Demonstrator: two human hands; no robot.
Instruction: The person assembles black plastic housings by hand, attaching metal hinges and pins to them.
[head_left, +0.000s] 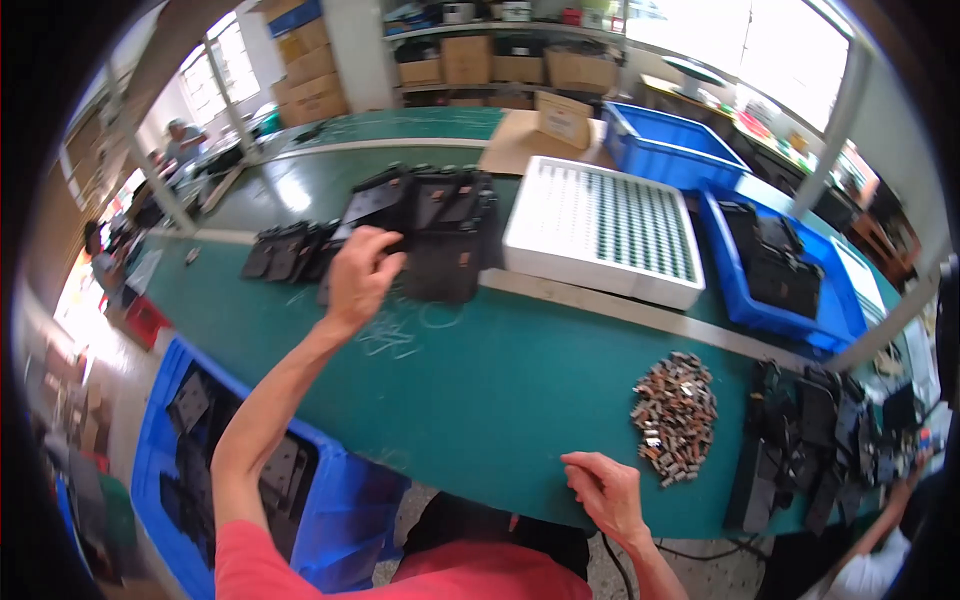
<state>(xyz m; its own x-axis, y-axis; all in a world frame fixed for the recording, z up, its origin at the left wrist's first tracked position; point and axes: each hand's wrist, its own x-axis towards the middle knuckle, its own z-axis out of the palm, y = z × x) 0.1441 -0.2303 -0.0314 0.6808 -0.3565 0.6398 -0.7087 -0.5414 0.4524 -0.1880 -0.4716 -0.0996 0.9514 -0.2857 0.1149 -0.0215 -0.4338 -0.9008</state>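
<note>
My left hand (358, 268) reaches forward over the green table (480, 380) and closes on a flat black plastic part (440, 262) at the front of a stack of black parts (430, 205). More black parts (290, 250) lie in a row to its left. My right hand (603, 492) rests at the near table edge with fingers curled and nothing in it. A heap of small brown and silver metal pieces (675, 415) lies just right of that hand.
A white tray (600, 228) of small dark pieces sits behind the heap. Blue bins (760, 300) hold black parts at right, another blue bin (200, 450) stands on the floor at left. Black parts (810, 440) pile at the right edge. Another person's hand (905, 485) shows there.
</note>
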